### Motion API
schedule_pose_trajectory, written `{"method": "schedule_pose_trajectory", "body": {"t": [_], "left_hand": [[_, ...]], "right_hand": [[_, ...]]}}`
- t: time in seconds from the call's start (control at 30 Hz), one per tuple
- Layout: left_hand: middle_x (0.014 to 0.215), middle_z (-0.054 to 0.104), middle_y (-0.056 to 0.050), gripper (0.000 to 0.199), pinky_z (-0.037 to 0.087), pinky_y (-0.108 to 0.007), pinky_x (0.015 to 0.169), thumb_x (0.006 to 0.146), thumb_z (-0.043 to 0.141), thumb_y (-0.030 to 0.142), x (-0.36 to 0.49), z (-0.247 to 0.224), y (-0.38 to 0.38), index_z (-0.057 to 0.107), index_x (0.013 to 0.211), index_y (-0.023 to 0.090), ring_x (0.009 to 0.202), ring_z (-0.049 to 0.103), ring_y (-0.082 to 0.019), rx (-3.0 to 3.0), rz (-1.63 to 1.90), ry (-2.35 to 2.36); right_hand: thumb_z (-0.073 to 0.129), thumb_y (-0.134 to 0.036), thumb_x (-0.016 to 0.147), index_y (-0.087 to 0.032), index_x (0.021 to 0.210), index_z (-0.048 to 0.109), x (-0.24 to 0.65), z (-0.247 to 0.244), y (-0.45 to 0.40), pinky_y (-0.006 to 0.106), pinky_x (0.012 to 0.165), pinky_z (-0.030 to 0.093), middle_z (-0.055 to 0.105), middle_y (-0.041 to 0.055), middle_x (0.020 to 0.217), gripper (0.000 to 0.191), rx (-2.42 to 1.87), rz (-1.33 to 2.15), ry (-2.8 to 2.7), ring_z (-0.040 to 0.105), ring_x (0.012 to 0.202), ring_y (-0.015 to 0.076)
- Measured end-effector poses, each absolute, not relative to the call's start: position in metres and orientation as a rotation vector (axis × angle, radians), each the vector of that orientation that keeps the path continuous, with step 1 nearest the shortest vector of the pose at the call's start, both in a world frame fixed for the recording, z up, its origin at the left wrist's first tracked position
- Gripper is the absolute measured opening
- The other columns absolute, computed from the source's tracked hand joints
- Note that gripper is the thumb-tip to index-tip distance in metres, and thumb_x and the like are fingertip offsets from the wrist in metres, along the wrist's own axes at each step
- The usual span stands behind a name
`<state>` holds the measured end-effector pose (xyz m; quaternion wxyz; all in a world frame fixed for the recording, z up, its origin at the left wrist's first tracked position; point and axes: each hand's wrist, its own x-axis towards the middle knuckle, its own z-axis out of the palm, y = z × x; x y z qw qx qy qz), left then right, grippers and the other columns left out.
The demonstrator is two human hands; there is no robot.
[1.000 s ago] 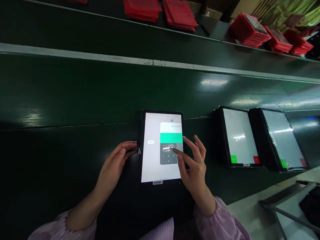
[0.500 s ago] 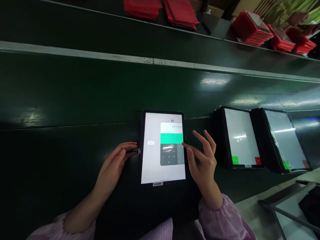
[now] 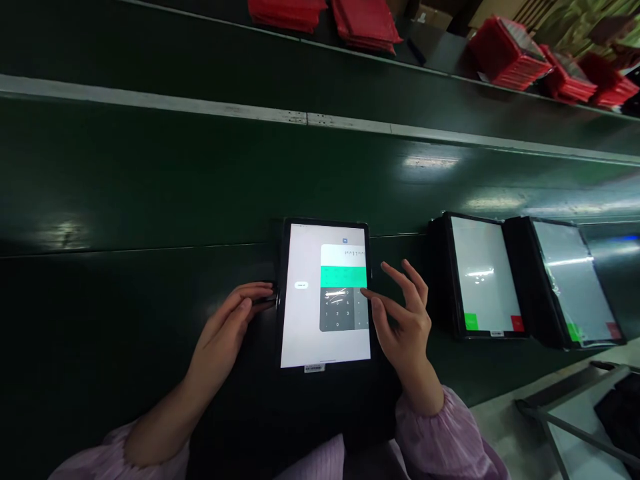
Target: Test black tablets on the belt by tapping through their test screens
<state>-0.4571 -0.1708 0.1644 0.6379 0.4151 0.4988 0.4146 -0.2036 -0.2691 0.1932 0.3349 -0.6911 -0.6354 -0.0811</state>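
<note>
A lit tablet (image 3: pixel 300 327) lies face up on the dark green bench. On its screen is a calculator window with a green band and dark number keys, and a small white oval button to the left. My right hand (image 3: pixel 404 323) is open at the tablet's right edge. Its index fingertip is over the edge of the calculator window; the other fingers are spread and raised. Beside the tablet's left edge rests my left hand (image 3: pixel 227 328), fingers stretched out and close together, with the fingertips at the edge. Nothing shows in either hand. A barcode label (image 3: pixel 315 368) sticks out below the tablet.
Two stacks of black tablets stand to the right, a nearer stack (image 3: pixel 483 267) and a farther stack (image 3: pixel 575 273), their top screens white with green and red corners. Red packets (image 3: pixel 365 23) and stacked red-sleeved items (image 3: pixel 507 57) lie on the back ledge. A metal frame (image 3: pixel 570 413) stands lower right.
My right index finger has shifted slightly left, farther over the screen. The left hand and tablet stay nearly in place; the view has moved a little.
</note>
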Motion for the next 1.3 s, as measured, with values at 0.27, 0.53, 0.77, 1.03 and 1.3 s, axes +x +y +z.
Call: {"method": "schedule_pose_trajectory", "body": {"t": [0.27,0.53,0.77,1.03,1.3], "left_hand": [[0.108,0.076,-0.006,0.019,0.064,-0.030,0.092,0.090,0.076,0.045,-0.459,0.161,-0.170,0.085,0.087,0.028,0.110,0.070,-0.024,0.967,0.942,1.122],[0.108,0.077,-0.005,0.033,0.066,-0.032,0.090,0.077,0.085,0.061,-0.460,0.164,-0.168,0.085,0.083,0.029,0.108,0.072,-0.025,0.978,0.885,1.201],[0.109,0.078,-0.004,0.054,0.066,-0.029,0.090,0.059,0.090,0.081,-0.457,0.174,-0.166,0.085,0.080,0.031,0.102,0.074,-0.024,0.926,0.796,1.288],[0.111,0.077,-0.005,0.049,0.065,-0.034,0.094,0.067,0.086,0.078,-0.458,0.175,-0.167,0.085,0.082,0.031,0.108,0.073,-0.026,0.957,0.795,1.247],[0.117,0.076,-0.006,0.033,0.058,-0.042,0.104,0.079,0.078,0.061,-0.460,0.171,-0.168,0.082,0.086,0.028,0.114,0.070,-0.029,1.025,0.767,1.256]], "right_hand": [[0.057,-0.022,0.107,-0.028,0.104,0.088,-0.204,0.191,-0.270,0.057,0.112,0.057,0.073,0.0078,0.139,0.031,-1.773,-0.207,-1.661,0.055,0.147,0.0356],[0.059,-0.021,0.106,-0.027,0.098,0.088,-0.203,0.190,-0.269,0.056,0.106,0.062,0.076,0.0077,0.134,0.031,-1.761,-0.290,-1.648,0.060,0.143,0.0345],[0.058,-0.020,0.107,-0.025,0.091,0.087,-0.203,0.192,-0.269,0.055,0.105,0.062,0.076,0.0092,0.134,0.033,-1.782,-0.285,-1.596,0.059,0.144,0.0342],[0.054,-0.024,0.109,-0.025,0.101,0.086,-0.209,0.192,-0.265,0.059,0.109,0.059,0.072,0.0105,0.139,0.033,-1.846,-0.280,-1.637,0.054,0.147,0.0359],[0.056,-0.024,0.108,-0.029,0.116,0.083,-0.221,0.190,-0.256,0.067,0.119,0.047,0.060,0.0098,0.154,0.029,-1.855,-0.218,-1.748,0.039,0.158,0.0392]]}}
